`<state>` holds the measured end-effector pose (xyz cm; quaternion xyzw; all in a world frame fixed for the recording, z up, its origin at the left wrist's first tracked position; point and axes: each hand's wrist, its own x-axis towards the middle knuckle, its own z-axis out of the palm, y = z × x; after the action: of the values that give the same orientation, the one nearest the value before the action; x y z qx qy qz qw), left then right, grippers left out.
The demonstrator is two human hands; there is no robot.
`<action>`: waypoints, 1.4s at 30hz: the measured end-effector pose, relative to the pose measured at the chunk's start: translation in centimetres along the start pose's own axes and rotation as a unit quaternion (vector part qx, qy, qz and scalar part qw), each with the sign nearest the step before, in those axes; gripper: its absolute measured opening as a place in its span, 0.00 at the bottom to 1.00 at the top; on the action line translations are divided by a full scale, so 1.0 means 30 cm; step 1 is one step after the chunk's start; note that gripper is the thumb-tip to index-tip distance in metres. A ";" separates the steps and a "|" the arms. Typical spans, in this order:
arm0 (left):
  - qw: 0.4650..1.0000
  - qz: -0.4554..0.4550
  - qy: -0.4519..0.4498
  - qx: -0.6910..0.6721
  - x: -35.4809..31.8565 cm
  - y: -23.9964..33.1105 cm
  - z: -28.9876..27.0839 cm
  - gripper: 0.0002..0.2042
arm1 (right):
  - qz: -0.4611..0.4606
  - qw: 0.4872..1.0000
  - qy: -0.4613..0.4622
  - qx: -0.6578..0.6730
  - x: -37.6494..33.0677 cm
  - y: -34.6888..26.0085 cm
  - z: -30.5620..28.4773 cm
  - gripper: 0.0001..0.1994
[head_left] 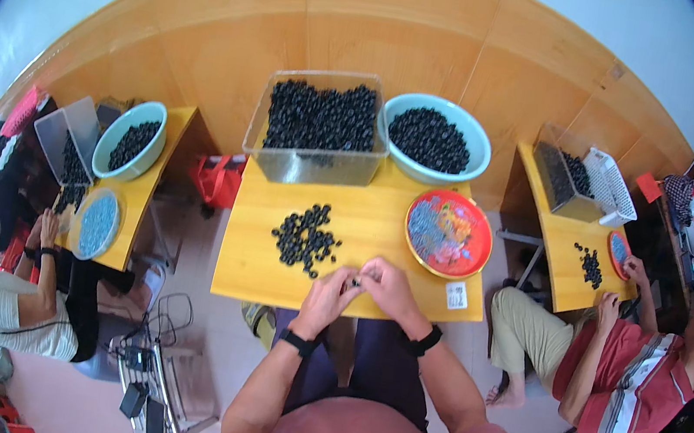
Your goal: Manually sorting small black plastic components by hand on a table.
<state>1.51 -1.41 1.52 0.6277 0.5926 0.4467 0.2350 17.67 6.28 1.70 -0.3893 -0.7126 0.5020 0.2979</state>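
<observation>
The left forearm (265, 388) was angled in from seven o'clock and the right forearm (450, 377) from five, with left hand (326, 300) and right hand (390, 292) held close together, fingers (376, 271) bent.

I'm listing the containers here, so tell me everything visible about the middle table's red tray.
The red tray is round and shallow, with a glossy surface, perhaps plastic or metal, a yellowish rim edge and a multicoloured floral print. Small grey-blue pieces lie mostly over its left part. It rests flat at the right side of the yellow table, in front of the pale blue basin. The right hand is nearby but does not touch it.
</observation>
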 end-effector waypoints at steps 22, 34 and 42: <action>0.985 0.114 -0.046 0.122 0.020 -0.004 0.028 0.14 | -0.004 0.988 -0.030 0.153 -0.053 0.077 -0.006 0.03; 0.977 0.110 -0.076 0.165 0.026 0.002 0.021 0.13 | -0.037 0.991 -0.007 0.129 -0.054 0.065 0.006 0.04; 0.977 0.141 -0.067 0.148 0.011 -0.023 0.029 0.12 | -0.049 0.994 -0.005 0.096 -0.066 0.062 0.013 0.05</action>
<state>1.83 -0.76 0.62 0.7613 0.5406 0.3398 0.1128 18.87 4.76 -0.25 -0.3206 -0.6808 0.5551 0.3543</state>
